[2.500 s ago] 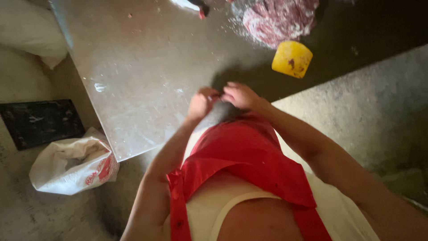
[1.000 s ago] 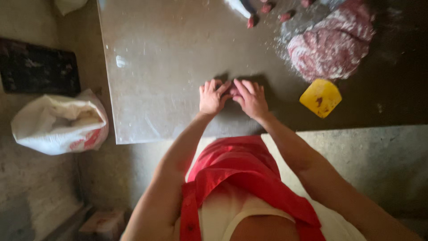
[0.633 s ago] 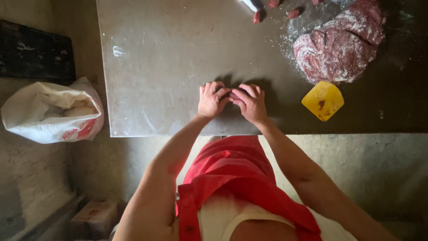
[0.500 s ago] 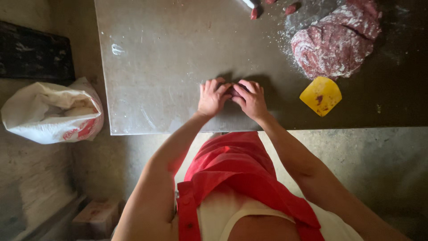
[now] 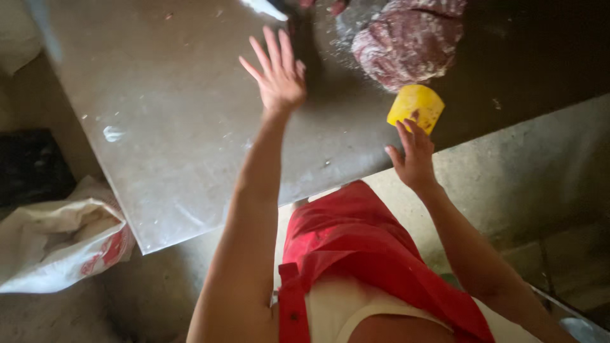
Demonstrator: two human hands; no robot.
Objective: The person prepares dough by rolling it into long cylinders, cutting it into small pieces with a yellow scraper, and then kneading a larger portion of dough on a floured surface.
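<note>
Nearest: red apron [image 5: 356, 254] on the person, at the table edge. White sack [image 5: 60, 238] on the floor to the left, below the table corner.

Right hand [image 5: 414, 155]: open, fingers spread, tips touching the near edge of the yellow scraper [image 5: 416, 108]. No grip on it yet. Scraper lies flat on the grey worktable [image 5: 165, 146], just beside the dough mass.

Left hand [image 5: 277, 73]: open, palm down, fingers fanned, above the bare table w/ nothing held.

Far: reddish dough lump [image 5: 410, 38], floured, sits by the far edge, apart from both hands. Small reddish bits and a pale item at the top edge; too cut off to ID.

Progress, as judged: big lump looks uncut; no portioned pieces in front of the person. Table surface shows flour smears only. Most of the dough work appears outstanding.
</note>
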